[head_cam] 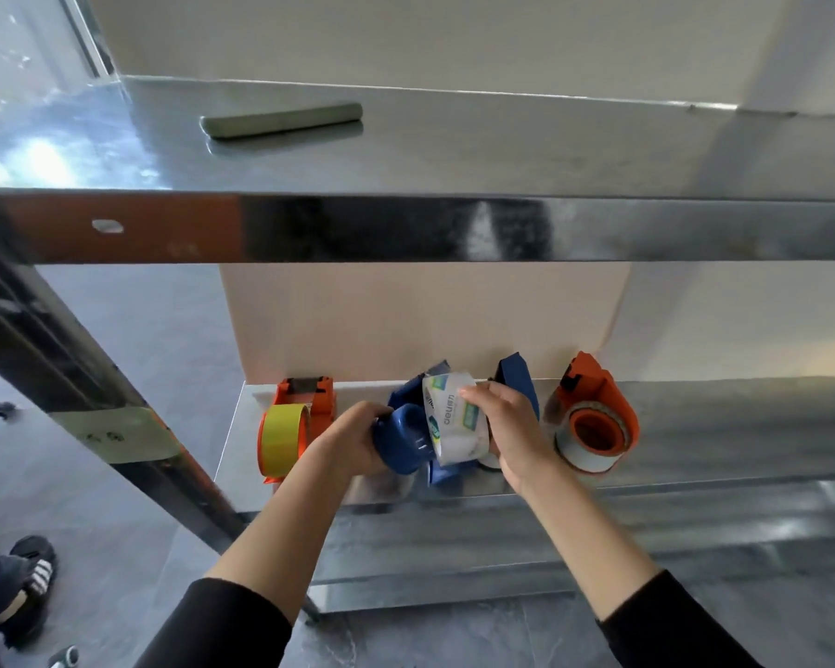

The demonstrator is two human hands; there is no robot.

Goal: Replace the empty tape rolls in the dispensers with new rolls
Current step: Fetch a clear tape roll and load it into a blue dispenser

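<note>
1. Both hands meet over the lower shelf point(695, 426) of a metal rack.
2. The left hand point(353, 443) is closed around the round hub of a blue dispenser point(406, 441).
3. The right hand point(507, 426) grips a new tape roll point(449, 421), white with a printed label.
4. The roll sits just right of the hub, touching it, its open core facing left toward the hub.
5. Seating the roll likely means pushing it leftward.
6. An orange dispenser point(292, 426) with yellow tape stands to the left.
</note>
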